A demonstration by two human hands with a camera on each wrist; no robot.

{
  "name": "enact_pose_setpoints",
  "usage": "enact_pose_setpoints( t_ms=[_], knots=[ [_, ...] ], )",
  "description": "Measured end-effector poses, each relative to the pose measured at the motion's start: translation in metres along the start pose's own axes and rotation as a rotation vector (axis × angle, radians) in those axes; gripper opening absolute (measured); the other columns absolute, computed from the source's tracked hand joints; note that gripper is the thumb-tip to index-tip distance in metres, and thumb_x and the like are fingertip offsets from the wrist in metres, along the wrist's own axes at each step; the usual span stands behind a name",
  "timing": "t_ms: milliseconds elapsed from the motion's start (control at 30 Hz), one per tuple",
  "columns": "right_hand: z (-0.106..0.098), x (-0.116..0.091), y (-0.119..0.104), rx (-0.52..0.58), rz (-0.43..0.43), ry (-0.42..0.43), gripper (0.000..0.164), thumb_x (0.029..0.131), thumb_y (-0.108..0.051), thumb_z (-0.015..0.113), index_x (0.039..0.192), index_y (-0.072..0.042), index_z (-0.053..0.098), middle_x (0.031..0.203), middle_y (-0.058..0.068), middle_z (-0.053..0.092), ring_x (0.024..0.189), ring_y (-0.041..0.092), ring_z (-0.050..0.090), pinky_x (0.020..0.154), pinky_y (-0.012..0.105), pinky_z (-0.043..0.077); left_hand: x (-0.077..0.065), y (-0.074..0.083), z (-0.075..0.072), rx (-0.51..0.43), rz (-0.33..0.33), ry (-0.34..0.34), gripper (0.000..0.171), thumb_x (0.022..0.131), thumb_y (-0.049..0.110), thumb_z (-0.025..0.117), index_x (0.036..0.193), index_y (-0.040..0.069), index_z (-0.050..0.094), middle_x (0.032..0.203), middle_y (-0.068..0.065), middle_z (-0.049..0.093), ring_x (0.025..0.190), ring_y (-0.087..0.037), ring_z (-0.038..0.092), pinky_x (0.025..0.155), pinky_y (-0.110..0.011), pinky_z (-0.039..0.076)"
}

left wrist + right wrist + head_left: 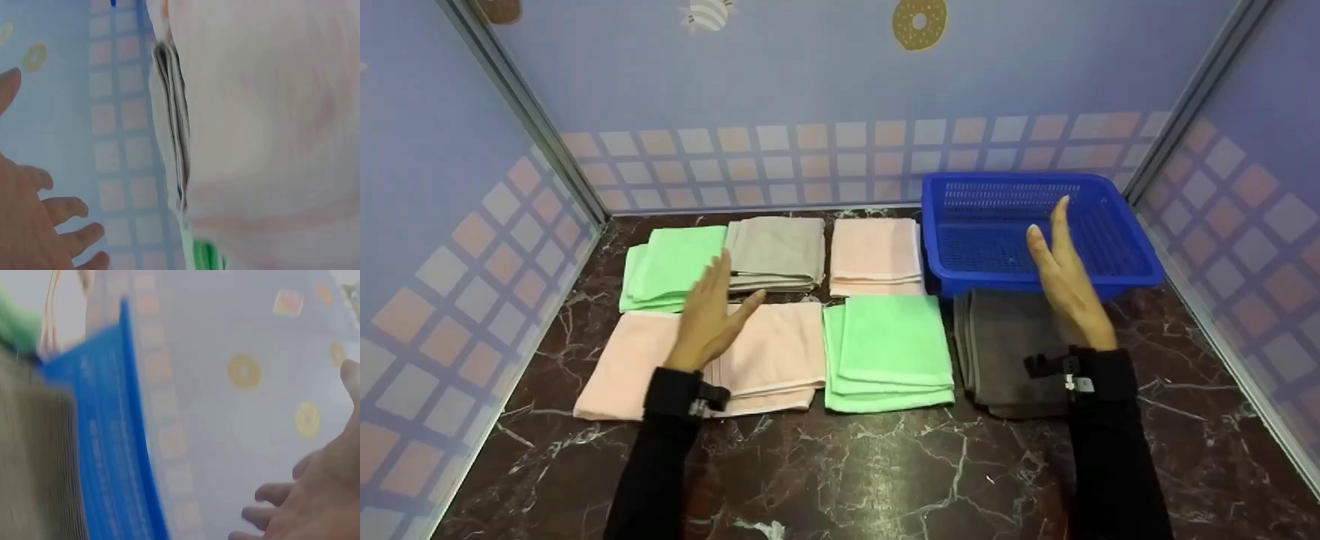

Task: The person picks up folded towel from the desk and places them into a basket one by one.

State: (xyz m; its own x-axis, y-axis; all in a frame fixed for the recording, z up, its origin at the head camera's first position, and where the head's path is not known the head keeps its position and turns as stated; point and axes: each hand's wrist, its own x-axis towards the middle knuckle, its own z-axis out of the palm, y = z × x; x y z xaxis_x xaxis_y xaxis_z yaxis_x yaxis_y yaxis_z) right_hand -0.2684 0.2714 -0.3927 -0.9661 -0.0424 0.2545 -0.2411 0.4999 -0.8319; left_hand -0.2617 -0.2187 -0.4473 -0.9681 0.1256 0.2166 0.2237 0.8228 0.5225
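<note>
My left hand (709, 319) hovers over the folded pink towels on the left, fingers straight and thumb spread, holding nothing. In the left wrist view a pink towel (270, 112) fills the right side, with the grey towel's folded edge (174, 118) beyond it. My right hand (1069, 289) is held up with its fingers extended, above the dark grey towel (1005, 352) and overlapping the front of the blue basket (934, 240). Nothing is in it. The basket has slotted sides and shows no towels inside. In the right wrist view the fingers (275, 493) are spread in the air.
Folded towels lie in two rows on the dark marbled table (877, 480): green (690, 259), grey (780, 247) and pink (877, 251) behind; pink (626, 360), another pink (780, 345) and green (896, 341) in front. Patterned panels (825, 82) enclose the back and both sides.
</note>
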Motion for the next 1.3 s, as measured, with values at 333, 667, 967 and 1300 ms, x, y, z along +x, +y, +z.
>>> enact_pose_setpoints(
  t_ms=[333, 667, 967, 1300],
  knots=[
    [0.097, -0.015, -0.028, 0.12, -0.066, -0.347, 0.063, 0.098, -0.059, 0.031, 0.151, -0.027, 0.023, 0.152, 0.013, 0.03, 0.123, 0.035, 0.045, 0.101, 0.061, 0.036, -0.004, 0.068, 0.072, -0.448, -0.015, -0.322, 0.071, 0.097, 0.054, 0.042, 0.153, 0.016, 0.022, 0.125, -0.016, 0.052, 0.099, -0.03, 0.059, 0.083, -0.044, 0.052],
    [0.122, -0.016, 0.02, -0.631, 0.01, -0.317, 0.084, 0.081, -0.042, 0.073, 0.145, -0.001, 0.037, 0.132, 0.032, 0.049, 0.114, 0.05, 0.051, 0.095, 0.059, 0.042, -0.007, 0.083, 0.103, -0.014, 0.015, -0.317, 0.096, 0.085, 0.054, 0.063, 0.15, -0.001, 0.02, 0.136, -0.027, 0.049, 0.124, -0.04, 0.049, 0.103, -0.05, 0.039],
    [0.131, -0.016, 0.024, -0.494, -0.002, -0.456, 0.086, 0.082, -0.031, 0.074, 0.148, 0.002, 0.029, 0.14, 0.028, 0.045, 0.124, 0.045, 0.047, 0.102, 0.053, 0.04, -0.011, 0.096, 0.111, -0.017, -0.013, -0.288, 0.089, 0.085, 0.04, 0.07, 0.149, -0.001, 0.024, 0.129, -0.032, 0.051, 0.112, -0.044, 0.055, 0.097, -0.05, 0.045],
    [0.137, -0.018, 0.026, -0.474, -0.037, -0.508, 0.074, 0.09, -0.022, 0.064, 0.148, 0.004, 0.026, 0.137, 0.03, 0.047, 0.121, 0.041, 0.052, 0.1, 0.049, 0.044, -0.009, 0.091, 0.112, -0.13, 0.002, -0.403, 0.081, 0.092, 0.029, 0.063, 0.152, 0.002, 0.016, 0.132, -0.027, 0.053, 0.115, -0.042, 0.055, 0.099, -0.05, 0.043]
  ],
)
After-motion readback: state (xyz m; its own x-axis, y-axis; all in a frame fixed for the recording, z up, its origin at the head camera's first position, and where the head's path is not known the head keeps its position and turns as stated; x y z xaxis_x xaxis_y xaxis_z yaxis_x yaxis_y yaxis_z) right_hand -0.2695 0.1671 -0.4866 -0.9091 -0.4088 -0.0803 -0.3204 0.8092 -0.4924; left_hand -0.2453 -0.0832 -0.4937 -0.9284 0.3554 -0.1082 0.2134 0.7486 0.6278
